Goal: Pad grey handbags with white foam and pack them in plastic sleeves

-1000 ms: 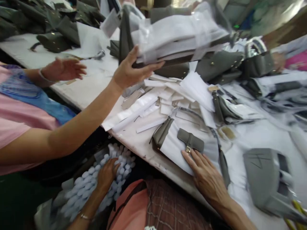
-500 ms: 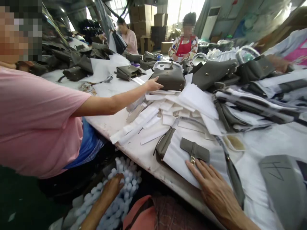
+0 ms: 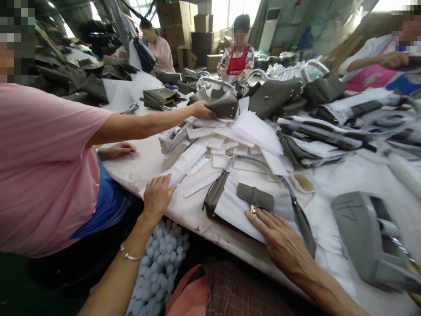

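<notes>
Carrying many dark bags and papers, one pale surface (image 3: 148, 153) stretches across the view. At least four other people are around it: one in a pink shirt (image 3: 49, 162) at the left, one farther back in pale pink, one in a red apron (image 3: 236, 66), and one at the right. The red apron bears pale print, too small to read. The nearest co-worker's hand (image 3: 201, 109) is on one dark bag (image 3: 223, 103).

One grey-green bag (image 3: 258, 198) lies at the near edge of the surface, with white paper (image 3: 226, 206) covering its front. To its right is one grey tape dispenser (image 3: 351, 241); dark handwritten strokes on it resemble an H and a V, but I cannot read them surely. Behind the bag is a heap of white sheets (image 3: 256, 134), overlapping too much for an exact count. Below the edge are dozens of white round pieces (image 3: 164, 259).

The right hand (image 3: 283, 241) lies flat on the bag's front, its fingers slightly spread. The left hand (image 3: 158, 195) is beside a paper strip, fingers close together, a little bent, thumb apart; whether it touches the strip, I cannot tell. Smaller are one clear dish (image 3: 302, 181), one bracelet (image 3: 131, 256) on the left wrist, and one gold clasp (image 3: 253, 208) near the right fingertips.
</notes>
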`<state>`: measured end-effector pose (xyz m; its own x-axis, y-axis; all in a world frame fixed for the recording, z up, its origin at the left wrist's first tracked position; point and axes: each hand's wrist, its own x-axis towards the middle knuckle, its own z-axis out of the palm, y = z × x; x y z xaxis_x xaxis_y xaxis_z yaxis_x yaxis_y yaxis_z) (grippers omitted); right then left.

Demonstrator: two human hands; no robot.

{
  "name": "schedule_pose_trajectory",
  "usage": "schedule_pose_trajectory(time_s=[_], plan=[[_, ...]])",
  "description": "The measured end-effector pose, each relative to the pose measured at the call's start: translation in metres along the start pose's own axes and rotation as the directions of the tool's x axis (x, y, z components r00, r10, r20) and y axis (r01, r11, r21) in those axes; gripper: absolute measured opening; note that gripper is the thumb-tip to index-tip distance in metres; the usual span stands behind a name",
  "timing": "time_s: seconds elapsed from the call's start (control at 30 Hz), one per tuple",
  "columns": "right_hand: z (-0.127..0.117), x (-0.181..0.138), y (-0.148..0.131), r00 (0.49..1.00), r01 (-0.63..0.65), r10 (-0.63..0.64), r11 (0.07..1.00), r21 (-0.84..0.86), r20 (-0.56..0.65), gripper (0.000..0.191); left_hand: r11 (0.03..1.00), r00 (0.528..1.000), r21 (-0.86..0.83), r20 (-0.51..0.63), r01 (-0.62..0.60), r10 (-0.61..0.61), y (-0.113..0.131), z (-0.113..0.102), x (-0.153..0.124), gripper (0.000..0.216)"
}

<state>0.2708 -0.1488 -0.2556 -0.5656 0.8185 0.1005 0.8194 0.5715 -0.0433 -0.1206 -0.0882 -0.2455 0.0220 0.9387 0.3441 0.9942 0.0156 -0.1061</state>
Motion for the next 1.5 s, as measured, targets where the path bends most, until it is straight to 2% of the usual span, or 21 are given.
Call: schedule_pose_trajectory(time_s=[0.1,0.17,0.2,0.27,0.3,0.37,0.43,0.5,0.57,0.63,0.77,0.9,0.97,1.1,1.17,1.23,1.3,1.4,1.5], plan=[[-0.018,0.011,0.003,0.993,-0.053,0.038,0.989,0.14,0.11,0.073,0.999,0.993,0.036,0.115,-0.016,0.012,0.001,0.018,0.013,0.03],[-0.032,0.02,0.007,0.984,-0.08,0.038,0.967,0.241,0.174,0.055,0.999,0.996,0.026,0.087,-0.03,0.028,-0.002,0.023,0.011,0.028],[-0.038,0.024,0.008,0.98,-0.085,0.028,0.955,0.283,0.198,0.049,1.0,0.999,-0.002,0.028,-0.024,0.024,-0.005,0.023,0.008,0.028],[-0.046,0.03,0.012,0.973,-0.084,0.005,0.939,0.335,0.23,0.044,0.993,0.982,-0.12,-0.186,0.009,-0.032,-0.012,0.017,-0.005,0.026],[-0.048,0.032,0.014,0.971,-0.082,-0.003,0.935,0.345,0.24,0.044,0.98,0.945,-0.199,-0.316,0.021,-0.084,-0.016,0.012,-0.014,0.026],[-0.05,0.034,0.015,0.968,-0.079,-0.011,0.935,0.345,0.252,0.044,0.948,0.841,-0.317,-0.521,-0.028,-0.149,-0.022,-0.002,-0.034,0.029],[-0.051,0.035,0.016,0.961,-0.077,-0.02,0.938,0.339,0.274,0.045,0.93,0.797,-0.315,-0.603,-0.19,-0.042,-0.019,-0.018,-0.053,0.037],[-0.052,0.035,0.017,0.949,-0.078,-0.033,0.938,0.337,0.312,0.046,0.866,0.785,-0.274,-0.588,-0.419,0.194,-0.002,-0.033,-0.069,0.041],[-0.056,0.037,0.018,0.936,-0.083,-0.044,0.936,0.341,0.35,0.049,0.73,0.735,-0.274,-0.52,-0.626,0.435,0.027,-0.044,-0.076,0.035],[-0.06,0.04,0.021,0.922,-0.08,-0.066,0.932,0.354,0.382,0.053,0.63,0.681,-0.292,-0.471,-0.72,0.56,0.061,-0.046,-0.076,0.031],[-0.068,0.041,0.026,0.907,-0.047,-0.133,0.911,0.409,0.4,0.068,0.655,0.713,-0.314,-0.462,-0.687,0.527,0.118,-0.036,-0.065,0.026],[-0.064,0.034,0.02,0.928,0.009,-0.152,0.921,0.388,0.34,0.095,0.667,0.698,-0.276,-0.492,-0.692,0.521,0.142,-0.021,-0.059,0.022],[-0.055,0.028,0.011,0.951,0.016,-0.109,0.952,0.307,0.289,0.089,0.683,0.712,-0.28,-0.49,-0.674,0.502,0.144,-0.017,-0.06,0.021],[-0.034,0.015,-0.006,0.988,0.012,-0.031,0.992,0.128,0.151,0.061,0.688,0.741,-0.325,-0.473,-0.649,0.476,0.145,-0.023,-0.066,0.02],[-0.025,0.011,-0.011,0.996,0.003,-0.009,0.998,0.064,0.094,0.058,0.656,0.717,-0.339,-0.512,-0.675,0.473,0.151,-0.031,-0.066,0.023],[-0.019,0.01,-0.014,0.999,-0.02,0.019,0.999,0.027,0.041,0.053,0.622,0.674,-0.309,-0.523,-0.72,0.521,0.161,-0.038,-0.061,0.032],[-0.017,0.01,-0.014,0.999,-0.032,0.032,0.999,0.014,0.015,0.047,0.617,0.654,-0.255,-0.464,-0.744,0.597,0.173,-0.04,-0.054,0.039],[-0.021,0.01,-0.014,1.0,-0.012,0.012,1.0,0.008,0.011,0.046,0.656,0.686,-0.215,-0.324,-0.724,0.651,0.183,-0.034,-0.046,0.044],[-0.028,0.004,-0.012,0.998,-0.059,0.059,0.998,0.003,-0.023,0.054,0.66,0.692,-0.213,-0.282,-0.72,0.664,0.182,-0.025,-0.045,0.049]])
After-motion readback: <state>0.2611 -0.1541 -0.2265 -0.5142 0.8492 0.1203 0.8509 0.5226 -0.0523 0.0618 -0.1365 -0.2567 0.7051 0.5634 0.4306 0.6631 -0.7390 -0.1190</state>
